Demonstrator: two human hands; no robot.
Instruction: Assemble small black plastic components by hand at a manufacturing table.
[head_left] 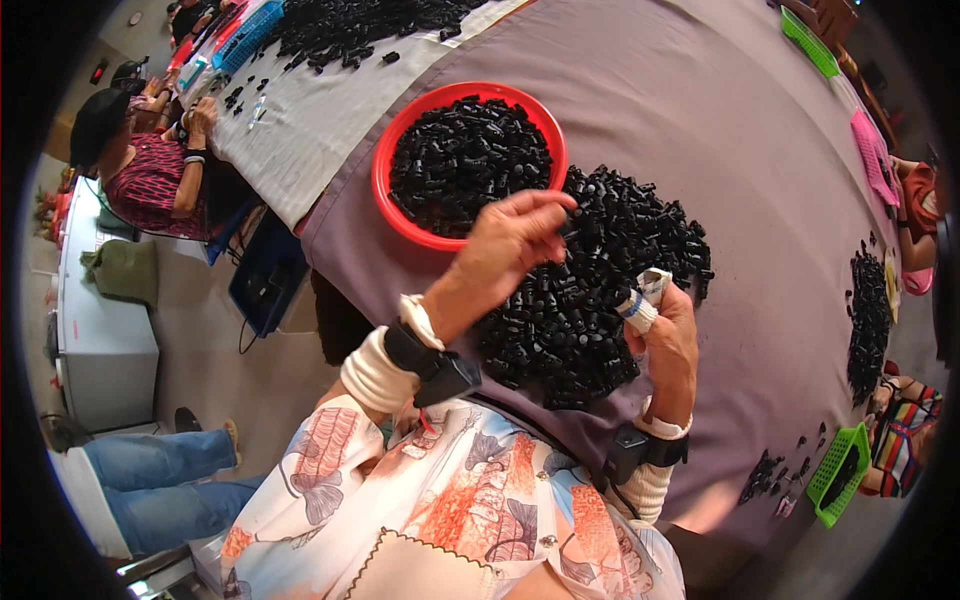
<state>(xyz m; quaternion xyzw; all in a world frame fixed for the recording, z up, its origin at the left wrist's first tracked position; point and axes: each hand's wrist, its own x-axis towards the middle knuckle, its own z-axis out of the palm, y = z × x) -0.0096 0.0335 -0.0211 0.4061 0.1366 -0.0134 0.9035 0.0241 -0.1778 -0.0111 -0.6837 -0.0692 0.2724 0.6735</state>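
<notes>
Over the pile of small black plastic parts (560,335), my left hand (505,240) is closed in a pinch. A small dark piece, apparently one of these parts, shows at its fingertips. My right hand (672,340) is at the pile's right side with its fingers curled closed. White wrappings with printed marks cover its thumb and a finger; whatever it grips is hidden. A red round basin (383,150) full of similar black parts stands just beyond my left hand, against the pile's far left edge.
A mauve cloth (760,130) covers the table. Another black heap (350,30) lies on a pale cloth at the far left, near a blue basket (248,35). Green baskets (838,475) and other workers line the right edge; a seated person (150,185) works at left.
</notes>
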